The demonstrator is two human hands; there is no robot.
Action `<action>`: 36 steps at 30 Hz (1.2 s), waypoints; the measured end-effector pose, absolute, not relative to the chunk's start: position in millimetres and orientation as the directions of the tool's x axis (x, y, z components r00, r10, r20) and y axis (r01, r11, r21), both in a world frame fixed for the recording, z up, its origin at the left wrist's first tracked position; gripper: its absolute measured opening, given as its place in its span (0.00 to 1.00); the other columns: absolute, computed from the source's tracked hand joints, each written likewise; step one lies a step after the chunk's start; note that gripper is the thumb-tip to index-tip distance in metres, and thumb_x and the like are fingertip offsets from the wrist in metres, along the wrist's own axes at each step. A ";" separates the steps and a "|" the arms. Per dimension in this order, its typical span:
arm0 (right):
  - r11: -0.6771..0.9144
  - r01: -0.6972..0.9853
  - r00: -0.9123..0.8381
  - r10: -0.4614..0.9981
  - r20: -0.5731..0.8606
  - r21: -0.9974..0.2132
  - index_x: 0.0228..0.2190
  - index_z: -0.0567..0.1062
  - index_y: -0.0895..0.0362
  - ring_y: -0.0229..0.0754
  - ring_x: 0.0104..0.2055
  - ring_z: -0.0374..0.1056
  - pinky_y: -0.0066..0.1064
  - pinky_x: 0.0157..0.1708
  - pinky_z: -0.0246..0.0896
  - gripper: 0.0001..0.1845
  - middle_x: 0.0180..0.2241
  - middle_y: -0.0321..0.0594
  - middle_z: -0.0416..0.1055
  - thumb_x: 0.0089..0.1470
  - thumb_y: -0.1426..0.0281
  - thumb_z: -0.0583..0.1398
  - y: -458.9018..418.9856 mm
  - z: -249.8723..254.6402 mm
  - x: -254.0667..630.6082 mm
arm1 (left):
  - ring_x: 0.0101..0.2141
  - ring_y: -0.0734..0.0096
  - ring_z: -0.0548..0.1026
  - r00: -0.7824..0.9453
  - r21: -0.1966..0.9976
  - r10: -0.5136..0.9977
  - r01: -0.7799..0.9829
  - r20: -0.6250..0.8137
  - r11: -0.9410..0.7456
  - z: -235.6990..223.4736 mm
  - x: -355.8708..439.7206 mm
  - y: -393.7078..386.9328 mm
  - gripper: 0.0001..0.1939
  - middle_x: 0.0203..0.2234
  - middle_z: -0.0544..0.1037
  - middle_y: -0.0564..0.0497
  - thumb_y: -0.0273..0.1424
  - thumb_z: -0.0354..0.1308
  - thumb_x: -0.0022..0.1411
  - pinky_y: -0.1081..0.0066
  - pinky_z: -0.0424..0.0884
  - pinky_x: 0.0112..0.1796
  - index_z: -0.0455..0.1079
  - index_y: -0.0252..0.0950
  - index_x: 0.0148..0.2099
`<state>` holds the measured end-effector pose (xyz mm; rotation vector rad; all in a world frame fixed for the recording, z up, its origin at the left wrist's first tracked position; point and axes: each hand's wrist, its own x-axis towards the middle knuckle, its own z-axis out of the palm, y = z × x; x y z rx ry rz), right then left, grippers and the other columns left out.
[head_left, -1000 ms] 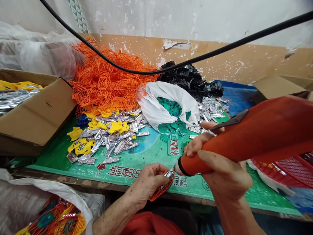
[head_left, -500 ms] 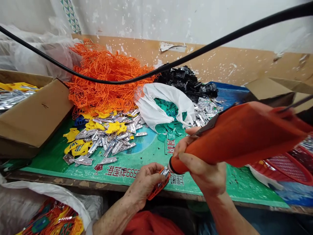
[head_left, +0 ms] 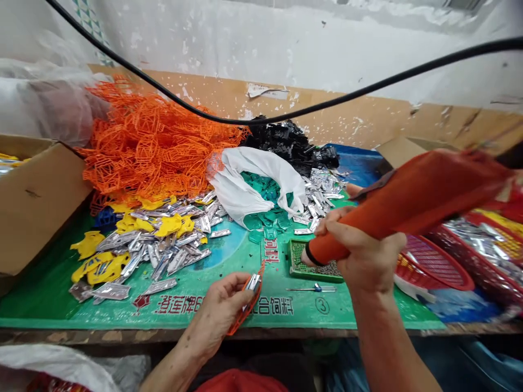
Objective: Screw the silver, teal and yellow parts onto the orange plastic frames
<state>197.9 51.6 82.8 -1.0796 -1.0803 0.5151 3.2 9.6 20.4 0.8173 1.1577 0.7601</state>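
One green printed sheet (head_left: 122,316) covers the table; on it rises one heap of orange plastic frames (head_left: 143,147), too many to count. Two cardboard boxes stand at the edges, one left (head_left: 36,196), one right (head_left: 408,149). One cloth-wrapped power driver (head_left: 392,201) is gripped in the right hand (head_left: 363,250), fingers wrapped around its body. One white bag (head_left: 232,190) lies open with uncounted green pieces, before one pile of black parts (head_left: 281,144). The left hand (head_left: 226,302) is closed narrow, pinching one orange frame (head_left: 246,310) near the table's front edge, with one silver piece (head_left: 253,281) against it. One green tray (head_left: 300,270) of small bits sits under the driver's tip; whether they touch, I cannot tell. One screwdriver (head_left: 316,288) lies just in front. Half a second ago the tip was at the held frame; now it is well apart, and tray and screwdriver show.
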 end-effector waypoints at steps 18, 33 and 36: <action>0.318 0.107 0.520 0.790 0.326 -0.942 0.24 0.73 0.59 0.38 0.24 0.66 0.37 0.29 0.64 0.11 0.22 0.34 0.70 0.35 0.70 0.69 67.7 38.2 229.1 | 0.14 0.85 0.48 0.243 0.806 0.781 0.006 -0.575 0.592 10.0 4.4 9.7 0.21 0.14 0.63 0.61 0.40 0.63 0.46 0.78 0.40 0.16 0.72 0.32 0.41; 0.318 0.149 0.551 0.759 0.346 -0.936 0.22 0.73 0.58 0.39 0.22 0.66 0.37 0.28 0.65 0.13 0.20 0.33 0.70 0.31 0.68 0.69 67.9 38.8 226.3 | 0.27 0.76 0.70 0.196 0.818 0.817 -0.103 -0.542 0.567 4.8 3.2 7.1 0.23 0.31 0.77 0.51 0.38 0.68 0.44 0.77 0.64 0.28 0.73 0.35 0.44; 0.319 0.171 0.562 0.746 0.358 -0.932 0.24 0.73 0.58 0.39 0.22 0.66 0.37 0.28 0.65 0.13 0.19 0.33 0.69 0.32 0.69 0.68 67.1 39.9 223.6 | 0.28 0.74 0.71 0.233 0.830 0.825 -0.104 -0.515 0.547 -6.2 -0.9 8.2 0.29 0.30 0.77 0.51 0.40 0.69 0.43 0.75 0.65 0.29 0.70 0.35 0.48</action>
